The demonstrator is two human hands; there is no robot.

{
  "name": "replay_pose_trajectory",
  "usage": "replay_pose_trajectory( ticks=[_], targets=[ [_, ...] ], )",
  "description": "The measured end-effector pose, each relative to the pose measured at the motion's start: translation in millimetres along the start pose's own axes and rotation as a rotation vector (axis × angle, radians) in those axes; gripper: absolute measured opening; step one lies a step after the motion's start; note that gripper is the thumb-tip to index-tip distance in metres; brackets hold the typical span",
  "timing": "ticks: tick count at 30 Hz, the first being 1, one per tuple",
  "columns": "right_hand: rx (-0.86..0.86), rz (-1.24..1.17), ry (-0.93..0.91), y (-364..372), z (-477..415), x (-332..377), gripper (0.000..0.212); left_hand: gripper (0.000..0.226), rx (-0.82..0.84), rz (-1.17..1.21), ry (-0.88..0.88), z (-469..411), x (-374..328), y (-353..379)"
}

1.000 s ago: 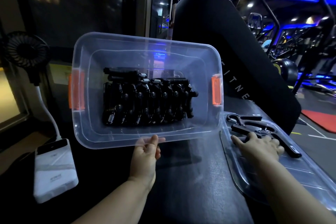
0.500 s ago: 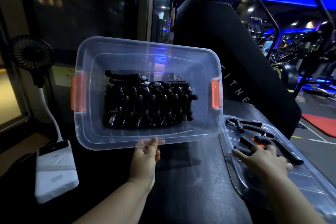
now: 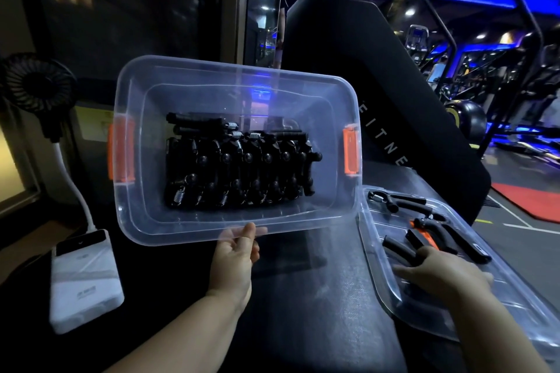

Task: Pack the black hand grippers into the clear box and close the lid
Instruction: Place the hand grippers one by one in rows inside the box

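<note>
The clear box (image 3: 236,148), tipped up toward the camera, holds a packed row of black hand grippers (image 3: 239,166); the left hand (image 3: 236,254) pinches its near rim. Since a second ago the right hand (image 3: 445,272) has slid nearer along the lid (image 3: 515,306), fingers spread flat, holding nothing, so three loose grippers (image 3: 424,227) remain unpacked on it. A power bank (image 3: 85,278) and fan (image 3: 36,85) sit left, well apart.
</note>
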State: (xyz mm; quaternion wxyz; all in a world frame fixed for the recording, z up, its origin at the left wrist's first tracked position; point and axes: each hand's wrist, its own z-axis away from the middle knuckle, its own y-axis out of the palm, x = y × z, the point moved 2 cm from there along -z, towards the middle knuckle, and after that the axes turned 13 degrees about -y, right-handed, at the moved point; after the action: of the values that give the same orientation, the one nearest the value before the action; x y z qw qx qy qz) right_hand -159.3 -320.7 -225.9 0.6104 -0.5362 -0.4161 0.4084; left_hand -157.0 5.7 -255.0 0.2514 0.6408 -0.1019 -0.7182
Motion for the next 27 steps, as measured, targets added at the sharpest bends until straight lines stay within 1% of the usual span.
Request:
replay_pose_trajectory(
  ticks=[2, 5, 7, 9, 12, 15, 17, 19, 23, 27],
  targets=[
    [0.022, 0.033, -0.009, -5.5, 3.1, -2.1, 0.068, 0.009, 0.001, 0.002, -0.001, 0.4, 0.1, 0.2],
    [0.047, 0.03, -0.006, -8.2, 8.7, -0.6, 0.068, 0.009, -0.002, 0.005, -0.006, 0.5, 0.4, -0.1],
    [0.0, -0.008, -0.043, -5.6, 6.4, 1.3, 0.064, 0.009, -0.005, 0.003, -0.005, 0.5, 0.4, 0.1],
    [-0.083, -0.023, -0.065, -2.7, 3.6, 5.2, 0.058, 0.009, -0.008, 0.001, -0.007, 0.6, 0.5, 0.2],
    [-0.18, -0.014, -0.033, 0.3, 1.6, 11.4, 0.052, 0.008, -0.012, -0.001, -0.011, 1.0, 1.0, -0.3],
    [-0.202, -0.057, 0.008, 1.1, -0.8, 12.4, 0.05, 0.008, -0.017, -0.003, -0.015, 1.5, 1.2, -0.4],
    [-0.19, -0.079, 0.004, 1.9, -2.8, 12.1, 0.049, 0.008, -0.018, -0.004, -0.015, 1.4, 1.5, -0.3],
    [-0.215, -0.11, -0.001, 2.6, -3.7, 13.4, 0.048, 0.008, -0.019, -0.004, -0.016, 1.2, 1.3, -0.2],
    [-0.334, -0.249, -0.054, 0.1, -3.9, 20.8, 0.042, 0.009, -0.019, -0.003, -0.011, 2.4, 0.4, 0.7],
    [-0.565, -0.296, -0.153, -15.2, 7.8, 34.7, 0.04, 0.009, -0.02, -0.014, -0.012, 2.9, 0.6, 0.5]
  ],
)
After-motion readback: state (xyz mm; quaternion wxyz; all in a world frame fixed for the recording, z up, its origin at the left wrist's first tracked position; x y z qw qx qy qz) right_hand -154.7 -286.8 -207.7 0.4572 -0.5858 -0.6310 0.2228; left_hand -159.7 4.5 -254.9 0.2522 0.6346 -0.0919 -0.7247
